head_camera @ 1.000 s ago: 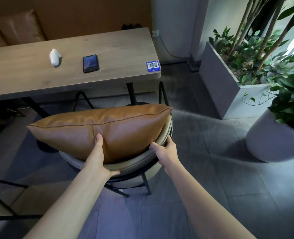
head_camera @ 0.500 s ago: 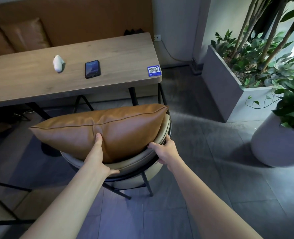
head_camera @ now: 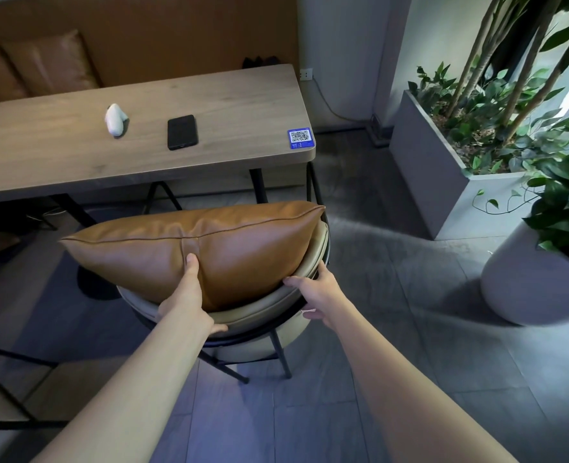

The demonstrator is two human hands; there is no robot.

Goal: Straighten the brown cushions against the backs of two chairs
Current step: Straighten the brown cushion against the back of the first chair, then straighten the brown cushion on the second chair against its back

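Observation:
A brown leather cushion [head_camera: 243, 248] stands on edge inside the curved beige backrest of a chair [head_camera: 263, 305], its left end sticking out past the chair. My left hand [head_camera: 189, 295] lies flat against the cushion's near face, thumb down on the backrest rim. My right hand [head_camera: 316, 292] grips the backrest rim at the right, fingers curled over its edge beside the cushion. The seat is hidden by the cushion.
A wooden table [head_camera: 59, 155] stands beyond the chair with a black phone [head_camera: 182, 132], a white object [head_camera: 114, 119] and a QR sticker [head_camera: 300, 138]. Two more brown cushions [head_camera: 47, 66] rest on a bench behind. Grey planters [head_camera: 443, 175] and a round pot [head_camera: 530, 279] stand on the right.
The view has tilted so the chair sits lower in frame. The cushion has shifted slightly left within the backrest. Both hands keep their places.

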